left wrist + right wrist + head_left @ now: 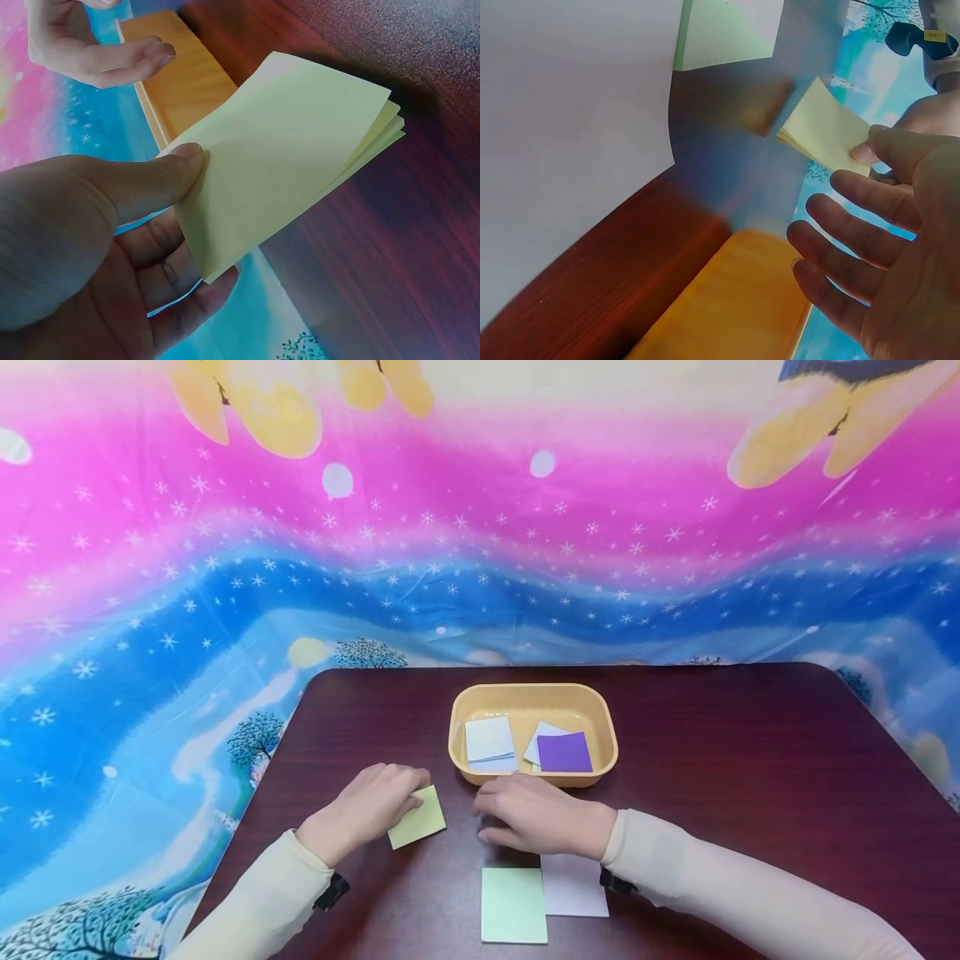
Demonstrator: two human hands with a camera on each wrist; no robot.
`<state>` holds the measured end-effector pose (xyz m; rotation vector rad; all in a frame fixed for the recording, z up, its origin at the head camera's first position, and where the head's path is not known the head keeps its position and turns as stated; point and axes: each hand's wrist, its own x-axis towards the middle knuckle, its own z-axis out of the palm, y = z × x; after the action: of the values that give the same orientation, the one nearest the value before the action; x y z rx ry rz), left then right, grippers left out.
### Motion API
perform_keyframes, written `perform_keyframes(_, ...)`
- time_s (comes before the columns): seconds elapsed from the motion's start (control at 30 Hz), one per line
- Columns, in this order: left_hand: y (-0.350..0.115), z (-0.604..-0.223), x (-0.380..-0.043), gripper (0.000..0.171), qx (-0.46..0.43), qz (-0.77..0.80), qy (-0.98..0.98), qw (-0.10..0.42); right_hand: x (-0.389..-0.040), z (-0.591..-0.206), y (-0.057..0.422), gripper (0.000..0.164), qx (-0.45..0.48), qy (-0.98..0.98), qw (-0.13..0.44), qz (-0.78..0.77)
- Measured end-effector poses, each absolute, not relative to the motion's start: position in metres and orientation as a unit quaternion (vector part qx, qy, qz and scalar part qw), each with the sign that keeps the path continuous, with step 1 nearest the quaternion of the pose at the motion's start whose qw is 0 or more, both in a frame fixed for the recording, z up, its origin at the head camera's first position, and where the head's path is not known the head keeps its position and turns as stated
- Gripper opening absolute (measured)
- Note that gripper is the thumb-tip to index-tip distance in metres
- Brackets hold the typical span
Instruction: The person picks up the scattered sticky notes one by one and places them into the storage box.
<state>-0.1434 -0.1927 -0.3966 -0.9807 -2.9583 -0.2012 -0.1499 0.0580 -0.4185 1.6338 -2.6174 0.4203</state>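
Note:
My left hand pinches a small stack of pale yellow square paper notes between thumb and fingers, over the left-middle of the table. In the left wrist view the thumb lies on top of the notes, and the layers fan slightly apart at the far corner. Just in front of the tan tray, my right hand hovers with loosely bent fingers and nothing in them. Its spread fingers show bare in the right wrist view, apart from the yellow notes.
The tan plastic tray holds a white note stack on its left and a purple note over paler ones on its right. Nearer me lie a light green pad and a pale lilac sheet, partly under my right forearm.

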Motion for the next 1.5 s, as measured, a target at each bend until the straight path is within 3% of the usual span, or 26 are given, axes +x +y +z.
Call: perform_keyframes(1.5, -0.188, -0.37, -0.154, 0.021, -0.331, -0.061, -0.941, 0.04, -0.151, -0.402, 0.061, 0.031, 0.511, -0.85, 0.02, 0.129)
